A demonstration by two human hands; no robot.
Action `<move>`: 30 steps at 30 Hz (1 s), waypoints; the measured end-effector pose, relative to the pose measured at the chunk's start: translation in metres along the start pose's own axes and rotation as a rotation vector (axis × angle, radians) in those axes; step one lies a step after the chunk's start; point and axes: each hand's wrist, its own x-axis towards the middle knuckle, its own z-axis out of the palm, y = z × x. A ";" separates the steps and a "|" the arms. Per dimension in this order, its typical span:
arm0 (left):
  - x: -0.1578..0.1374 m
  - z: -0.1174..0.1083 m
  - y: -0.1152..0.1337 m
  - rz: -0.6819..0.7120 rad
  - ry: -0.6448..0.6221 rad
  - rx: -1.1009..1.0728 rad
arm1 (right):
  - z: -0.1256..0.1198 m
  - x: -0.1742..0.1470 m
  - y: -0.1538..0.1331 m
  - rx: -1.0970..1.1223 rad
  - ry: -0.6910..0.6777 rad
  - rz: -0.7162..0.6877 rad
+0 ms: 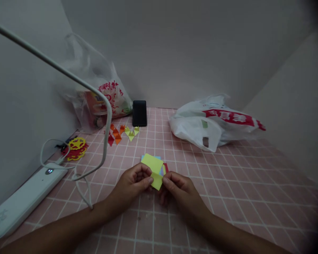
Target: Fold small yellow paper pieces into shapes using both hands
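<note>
A yellow sheet of paper [153,163] is held between my two hands, its near part folded up into a flap. My left hand [136,179] pinches the fold's left end with thumb and fingers. At the right end, my right hand [178,184] grips the same sheet between thumb and forefinger. Behind and partly under the sheet lies a stack of coloured paper [165,168], with blue, purple and red edges showing. Farther back on the tiles sit several small folded paper pieces, orange ones [117,135] and yellow ones [131,134].
A white power bank [23,201] lies at left, and a white cable [109,116] arches across the view. Yellow and red cut-out shapes [76,148] lie beyond it. A black phone [139,113] stands between a filled plastic bag [100,95] and a white plastic bag [193,127].
</note>
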 end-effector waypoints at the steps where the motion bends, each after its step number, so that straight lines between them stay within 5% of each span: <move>1: 0.001 -0.001 0.001 -0.004 0.009 -0.001 | -0.001 0.000 0.000 0.012 -0.008 -0.002; 8: 0.003 -0.004 0.005 -0.017 -0.007 0.001 | -0.007 0.000 -0.003 0.013 -0.032 -0.131; 17: 0.000 -0.003 0.003 0.034 -0.036 0.071 | -0.008 0.002 -0.001 0.004 -0.012 -0.069; 30: 0.000 -0.001 0.004 0.031 -0.011 0.126 | -0.008 0.002 0.003 -0.078 0.012 -0.161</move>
